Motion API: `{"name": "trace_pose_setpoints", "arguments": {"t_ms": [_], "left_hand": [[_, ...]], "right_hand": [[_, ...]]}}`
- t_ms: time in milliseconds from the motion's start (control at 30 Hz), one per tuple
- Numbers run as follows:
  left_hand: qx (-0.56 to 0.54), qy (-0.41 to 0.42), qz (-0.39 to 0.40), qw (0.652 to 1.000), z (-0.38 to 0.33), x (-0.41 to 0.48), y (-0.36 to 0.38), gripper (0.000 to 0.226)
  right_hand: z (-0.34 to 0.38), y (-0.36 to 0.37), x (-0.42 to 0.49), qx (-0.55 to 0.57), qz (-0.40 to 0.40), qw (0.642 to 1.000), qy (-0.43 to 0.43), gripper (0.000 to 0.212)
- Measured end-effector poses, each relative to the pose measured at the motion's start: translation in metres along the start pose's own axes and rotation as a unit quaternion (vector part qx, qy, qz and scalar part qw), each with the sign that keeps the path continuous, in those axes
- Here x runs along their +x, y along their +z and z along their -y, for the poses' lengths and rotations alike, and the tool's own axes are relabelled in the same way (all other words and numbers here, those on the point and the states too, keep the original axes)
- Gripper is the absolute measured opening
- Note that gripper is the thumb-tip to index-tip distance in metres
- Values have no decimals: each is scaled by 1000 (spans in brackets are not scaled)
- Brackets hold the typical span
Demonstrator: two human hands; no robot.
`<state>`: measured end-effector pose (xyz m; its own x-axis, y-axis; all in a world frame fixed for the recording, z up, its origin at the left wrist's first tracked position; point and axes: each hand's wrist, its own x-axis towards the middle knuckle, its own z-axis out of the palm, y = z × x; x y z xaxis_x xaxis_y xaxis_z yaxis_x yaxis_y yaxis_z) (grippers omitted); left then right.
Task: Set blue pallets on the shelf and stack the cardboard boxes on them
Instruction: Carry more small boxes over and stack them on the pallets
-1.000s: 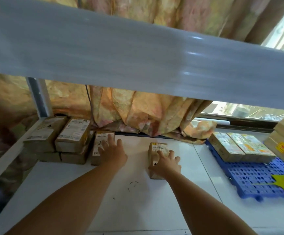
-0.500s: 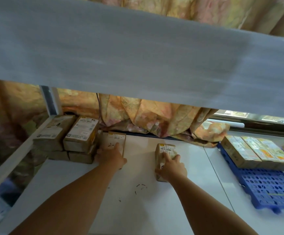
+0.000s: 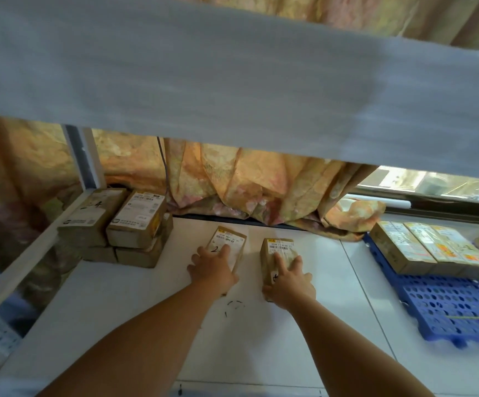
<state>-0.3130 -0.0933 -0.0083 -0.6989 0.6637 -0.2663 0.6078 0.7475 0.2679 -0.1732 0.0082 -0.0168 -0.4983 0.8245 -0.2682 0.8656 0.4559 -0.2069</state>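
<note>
While left hand [image 3: 212,272] and right hand [image 3: 291,283] grip boxes [image 3: 229,239] [image 3: 279,247], pallet [image 3: 447,305] lies well apart.

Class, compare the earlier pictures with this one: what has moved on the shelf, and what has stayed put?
The left hand has slid its box marked 2 rightwards, away from the box stack and nearer the right hand's box. The right hand keeps its grip on that box, which has barely shifted. The stack, the blue pallet and the loaded boxes stayed put.
</note>
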Motion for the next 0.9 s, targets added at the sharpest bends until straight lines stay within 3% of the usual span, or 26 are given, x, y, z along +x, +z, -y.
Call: {"name": "trace_pose_setpoints", "arguments": {"t_ms": [100,267,533,900], "left_hand": [[-1,-21,32,999,-9,-2,4,93],[-54,-63,66,994,-29,-7,10,100],[-277,-163,-43,946,-101,-22,27,100],[-412,-87,-106,901,-201,-40,37,92]], "right_hand": [[-15,-6,-3,0,7,1000,-10,89],[-46,-18,-7,52,8,998,-20,87],[-121,-54,-4,124,-116,982,-79,86],[-196,-81,-3,177,-225,955,-78,80]]}}
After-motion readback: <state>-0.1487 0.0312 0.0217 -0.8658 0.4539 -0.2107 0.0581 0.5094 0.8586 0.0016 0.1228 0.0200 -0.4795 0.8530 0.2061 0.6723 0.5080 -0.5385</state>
